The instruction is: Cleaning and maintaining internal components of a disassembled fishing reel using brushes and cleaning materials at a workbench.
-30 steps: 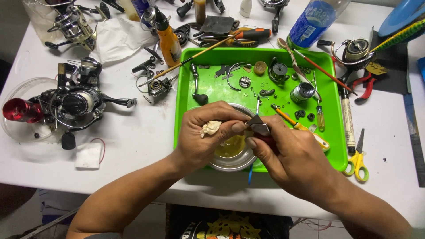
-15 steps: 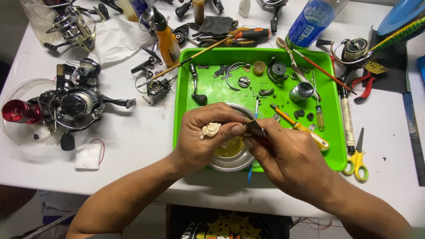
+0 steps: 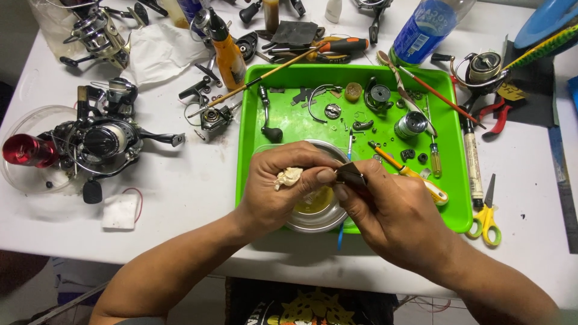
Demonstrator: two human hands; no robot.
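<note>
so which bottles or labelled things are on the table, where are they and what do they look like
Plastic bottle: top edge, right of centre, lying tilted, blue label.
Orange squeeze bottle: just left of the green tray, black nozzle.
White marker pen: right of the tray, dark print along it.
No screens or signs.

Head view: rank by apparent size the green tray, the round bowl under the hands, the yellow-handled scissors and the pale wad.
1. green tray
2. round bowl
3. yellow-handled scissors
4. pale wad, pinched in the left hand

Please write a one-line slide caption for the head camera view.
Left hand with pale wad and right hand pinch a small dark part above a green tray.
</note>
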